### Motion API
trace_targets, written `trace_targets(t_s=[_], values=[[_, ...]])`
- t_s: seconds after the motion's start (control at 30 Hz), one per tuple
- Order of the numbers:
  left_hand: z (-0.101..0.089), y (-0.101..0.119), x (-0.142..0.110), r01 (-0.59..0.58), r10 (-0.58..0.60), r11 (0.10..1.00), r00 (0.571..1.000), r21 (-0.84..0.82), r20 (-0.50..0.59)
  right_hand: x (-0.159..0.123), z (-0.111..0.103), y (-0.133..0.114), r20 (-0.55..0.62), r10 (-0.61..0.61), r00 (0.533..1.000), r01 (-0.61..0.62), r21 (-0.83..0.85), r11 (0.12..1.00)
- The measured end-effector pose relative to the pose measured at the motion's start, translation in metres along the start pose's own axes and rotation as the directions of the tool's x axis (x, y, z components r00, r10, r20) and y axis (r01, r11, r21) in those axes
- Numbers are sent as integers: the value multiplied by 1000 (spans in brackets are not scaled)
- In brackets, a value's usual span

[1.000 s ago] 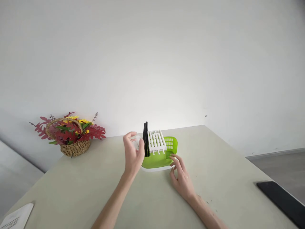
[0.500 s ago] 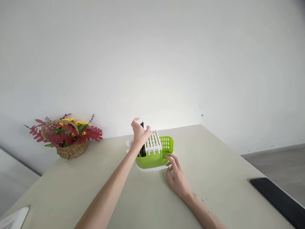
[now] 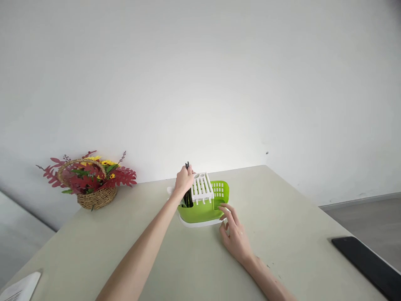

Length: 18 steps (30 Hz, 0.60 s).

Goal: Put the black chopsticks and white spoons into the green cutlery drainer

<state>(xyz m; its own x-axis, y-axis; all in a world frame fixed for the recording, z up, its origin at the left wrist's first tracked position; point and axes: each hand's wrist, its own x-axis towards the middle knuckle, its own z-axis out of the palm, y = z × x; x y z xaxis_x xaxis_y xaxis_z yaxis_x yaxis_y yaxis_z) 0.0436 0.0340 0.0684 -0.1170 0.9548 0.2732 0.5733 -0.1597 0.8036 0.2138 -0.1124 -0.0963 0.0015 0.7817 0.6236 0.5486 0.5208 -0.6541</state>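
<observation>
A green and white cutlery holder (image 3: 200,214) stands on the table, with a slotted white knife-block top (image 3: 202,187) and a green basket section at its right. Black chopsticks (image 3: 188,199) stand upright in its left compartment. My left hand (image 3: 184,179) is closed around their upper part, the tips poking out above the fingers. Behind my left wrist, a white spoon-like end (image 3: 170,190) shows at the holder's left side. My right hand (image 3: 233,234) curls its fingers over the holder's front right rim, with the thumb in front near the white base tray.
A wicker basket (image 3: 97,198) of red leaves and yellow flowers stands at the back left, by the wall. A black phone-like slab (image 3: 365,261) lies near the right table edge. A white object with dark print (image 3: 23,288) lies at the lower left.
My left hand has moved from the holder's left side up and right over the chopsticks, then closed around them. My right hand has stayed at the holder's right rim.
</observation>
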Motion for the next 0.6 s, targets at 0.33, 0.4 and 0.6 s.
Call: trace_targets(t_s=[0.33, 0.4, 0.6], values=[[-48, 70, -20, -513, 375, 800, 833, -312, -408, -1, 0, 0, 3, 1, 1000, -1, -7, 1000], [-67, 97, -36, -662, 417, 648, 723, -377, -551, -1, -1, 0, 7, 7, 1000, -7, -2, 1000], [-114, 112, -93, -722, 428, 623, 636, -300, -642, -3, 0, 2, 53, 40, 998, -42, 37, 998]])
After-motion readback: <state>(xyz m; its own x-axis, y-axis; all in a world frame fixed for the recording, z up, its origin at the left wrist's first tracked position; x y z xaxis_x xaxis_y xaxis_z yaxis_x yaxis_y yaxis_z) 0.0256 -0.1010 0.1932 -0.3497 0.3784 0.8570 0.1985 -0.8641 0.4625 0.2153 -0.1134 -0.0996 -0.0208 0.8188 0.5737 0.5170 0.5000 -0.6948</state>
